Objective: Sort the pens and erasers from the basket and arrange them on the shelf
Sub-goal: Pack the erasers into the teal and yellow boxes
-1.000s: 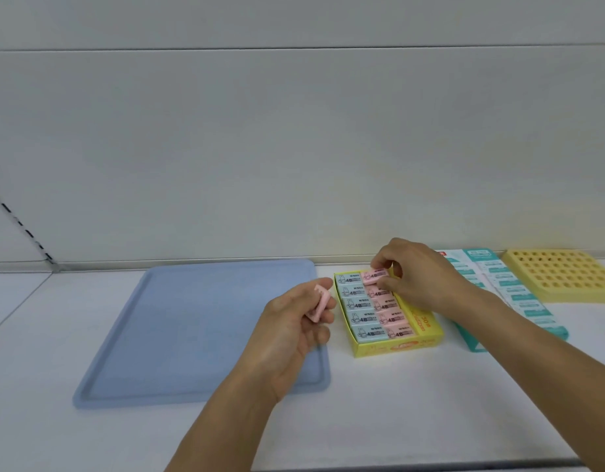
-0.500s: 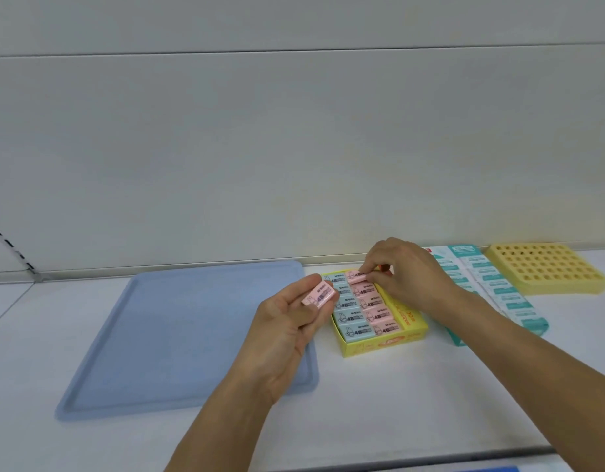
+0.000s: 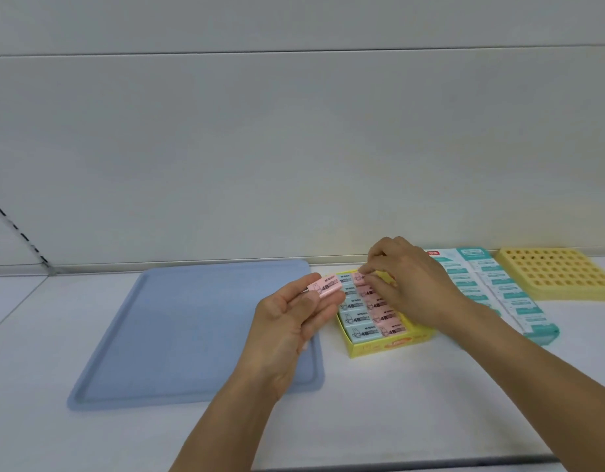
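1. Head view, left hand (image 3: 290,321): The hand holds a loose pink eraser (image 3: 324,285) above the right edge of the blue tray (image 3: 178,335). One second ago the eraser stood on end and was half hidden in curled fingers. It now lies flat across straighter fingers, printed face up, with the thumb on its left end.

2. Head view, right hand (image 3: 408,284): The fingers (image 3: 374,267) are drawn together in a pinch on the pink eraser at the back of the yellow box (image 3: 389,344), as they were one second ago. Whether this eraser is fully seated cannot be told.

3. Head view, box contents: Blue and pink erasers fill two rows in the box, which stands on the shelf (image 3: 430,403) just right of the tray.

4. Head view, surroundings: A teal and white pack (image 3: 519,301) and a yellow holder with holes (image 3: 560,274) lie right of the box. Both appear further right in frame because the camera turned.

5. Meaning for the task: The loose eraser is judged ready for placement next. The basket and pens are not in view.
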`<state>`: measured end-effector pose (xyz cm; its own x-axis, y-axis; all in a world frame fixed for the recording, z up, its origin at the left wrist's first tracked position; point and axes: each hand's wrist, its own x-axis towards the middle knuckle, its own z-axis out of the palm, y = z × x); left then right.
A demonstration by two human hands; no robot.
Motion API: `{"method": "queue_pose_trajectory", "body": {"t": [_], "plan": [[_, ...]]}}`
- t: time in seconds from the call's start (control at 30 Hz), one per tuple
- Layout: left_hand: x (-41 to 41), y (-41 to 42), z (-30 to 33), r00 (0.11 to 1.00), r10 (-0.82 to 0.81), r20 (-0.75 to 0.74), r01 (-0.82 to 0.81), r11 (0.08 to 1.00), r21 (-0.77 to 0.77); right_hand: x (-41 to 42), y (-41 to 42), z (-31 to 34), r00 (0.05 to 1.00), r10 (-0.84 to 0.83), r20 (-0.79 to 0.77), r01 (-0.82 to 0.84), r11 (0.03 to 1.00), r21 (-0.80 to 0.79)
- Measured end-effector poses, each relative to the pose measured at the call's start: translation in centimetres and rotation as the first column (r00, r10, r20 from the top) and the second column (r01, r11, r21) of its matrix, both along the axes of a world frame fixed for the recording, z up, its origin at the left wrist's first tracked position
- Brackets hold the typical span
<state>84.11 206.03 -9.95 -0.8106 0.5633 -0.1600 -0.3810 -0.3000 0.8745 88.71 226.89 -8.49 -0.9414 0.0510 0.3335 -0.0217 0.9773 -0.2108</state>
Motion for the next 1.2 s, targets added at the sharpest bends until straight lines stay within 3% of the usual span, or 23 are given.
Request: {"method": "queue_pose_trajectory", "body": {"t": [0.1, 0.13, 0.33, 0.4, 0.47, 0.53, 0.63, 0.8, 0.87, 1.0, 1.1, 1.13, 1.2], "plan": [[0.0, 0.1, 0.1, 1.000, 0.010, -0.021, -0.009, 1.000, 0.019, 0.8, -2.8, 0.6, 0.977, 0.152, -0.150, -0.197, 0.910, -0.365], [0.1, 0.1, 0.2, 0.999, 0.012, -0.030, -0.011, 1.000, 0.028, 1.0, -3.6, 0.8, 0.967, 0.191, -0.166, -0.243, 0.883, -0.401], [0.4, 0.6, 0.5, 0.989, -0.074, -0.124, 0.070, 0.997, -0.038, 1.7, -3.4, 1.6, 0.970, 0.205, -0.134, -0.226, 0.960, -0.166], [0.4, 0.9, 0.6, 0.985, -0.092, -0.148, 0.082, 0.994, -0.072, 1.8, -2.7, 1.5, 0.979, 0.184, -0.085, -0.196, 0.965, -0.175], [-0.2, 0.8, 0.5, 0.968, -0.033, -0.247, -0.018, 0.980, -0.200, 1.8, -1.3, 1.4, 0.996, 0.086, -0.021, -0.088, 0.980, -0.181], [-1.4, 0.1, 0.1, 0.897, 0.027, -0.442, -0.222, 0.891, -0.396, 1.7, 0.1, 1.1, 0.998, -0.018, 0.067, 0.025, 0.994, -0.107], [-2.5, -1.7, -0.5, 0.781, -0.061, -0.621, -0.389, 0.730, -0.561, 1.2, 0.8, 0.7, 0.985, -0.069, 0.159, 0.068, 0.998, 0.009], [-1.7, -2.8, -1.3, 0.696, -0.392, -0.602, -0.461, 0.399, -0.793, 0.6, 0.3, 0.2, 0.978, -0.078, 0.195, 0.080, 0.997, 0.001], [-1.2, -2.8, -1.3, 0.701, -0.424, -0.573, -0.460, 0.345, -0.818, 0.7, 0.3, 0.0, 0.978, -0.079, 0.191, 0.090, 0.995, -0.048], [-1.3, -2.7, -0.7, 0.755, -0.410, -0.511, -0.399, 0.330, -0.855, 0.8, 0.0, 0.1, 0.976, -0.101, 0.193, 0.114, 0.992, -0.055], [-1.5, -2.7, -0.6, 0.742, -0.422, -0.520, -0.404, 0.338, -0.850, 1.3, -0.3, 0.1, 0.980, -0.130, 0.148, 0.140, 0.989, -0.056], [-1.4, -2.7, -0.6, 0.752, -0.376, -0.542, -0.390, 0.410, -0.825, 1.7, -0.6, 0.1, 0.988, -0.132, 0.086, 0.141, 0.984, -0.111], [-1.0, -2.4, -0.3, 0.858, -0.166, -0.486, -0.257, 0.680, -0.687, 2.5, -1.7, 0.2, 0.989, -0.133, -0.066, 0.110, 0.955, -0.276]]}}
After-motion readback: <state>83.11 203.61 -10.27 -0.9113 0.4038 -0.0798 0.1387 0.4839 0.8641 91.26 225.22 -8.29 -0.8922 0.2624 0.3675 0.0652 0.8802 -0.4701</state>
